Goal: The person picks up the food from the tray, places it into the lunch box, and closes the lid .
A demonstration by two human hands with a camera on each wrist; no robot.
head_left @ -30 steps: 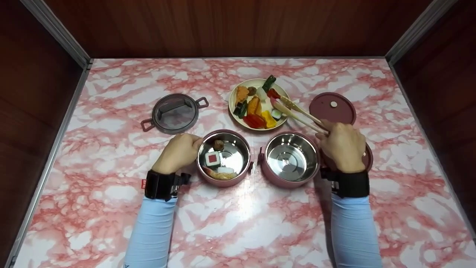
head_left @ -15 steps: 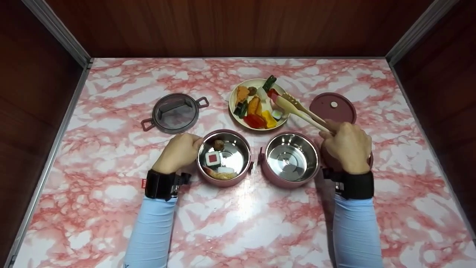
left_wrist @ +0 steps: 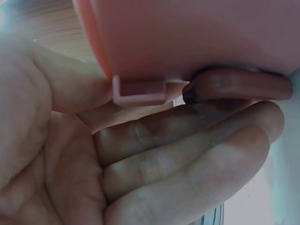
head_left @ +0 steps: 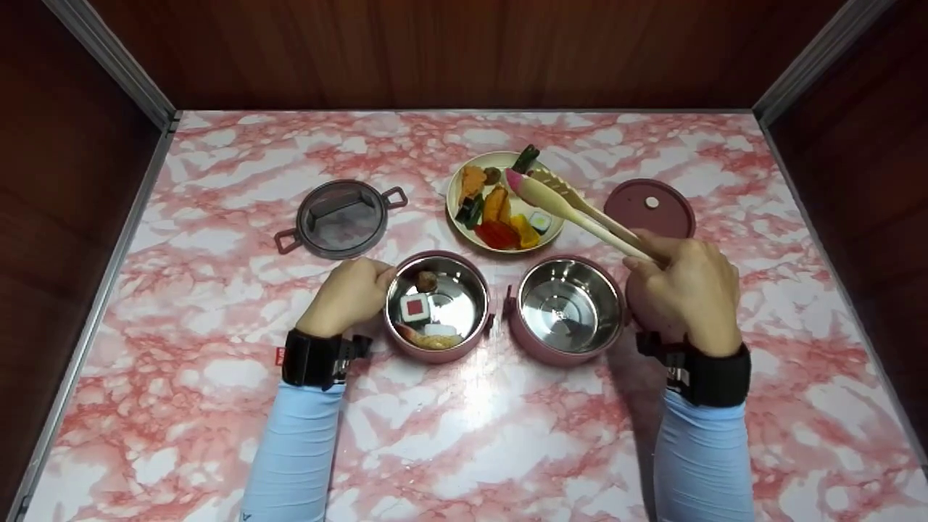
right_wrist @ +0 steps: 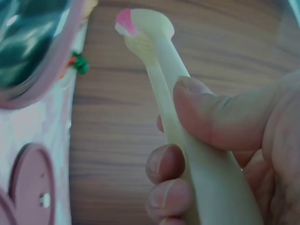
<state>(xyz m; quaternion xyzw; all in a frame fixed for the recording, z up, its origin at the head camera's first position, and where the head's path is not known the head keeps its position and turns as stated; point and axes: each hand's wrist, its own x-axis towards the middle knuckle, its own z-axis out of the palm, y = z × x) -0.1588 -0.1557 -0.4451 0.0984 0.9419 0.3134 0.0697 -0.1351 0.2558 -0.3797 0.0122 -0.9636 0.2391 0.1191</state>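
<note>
My left hand (head_left: 348,293) grips the left side of a round pink steel-lined container (head_left: 438,355), thumb and index finger at its rim. In the left wrist view, the thumb meets a pink bracket on its wall, the other fingers lying under a dark red handle (left_wrist: 239,85). Inside are a brown ball (head_left: 426,281), a toy sushi roll (head_left: 415,308) and a toy shrimp (head_left: 435,341). My right hand (head_left: 692,290) holds pale tongs (head_left: 587,217), closed on a small pink-and-white piece (right_wrist: 125,21), above the cream plate (head_left: 450,196) of toy food.
A second steel-lined container (head_left: 562,357) stands with a bare interior between the hands. A maroon lid (head_left: 634,210) lies at back right; another (head_left: 641,301) is partly under my right hand. A see-through lid (head_left: 341,221) with two handles lies at left. Wood-grain walls (head_left: 464,58) enclose the table.
The tongs have lifted from the plate with the pink piece, uncovering the green-centred sushi roll. My right hand has shifted right and toward me. The left hand has stayed put.
</note>
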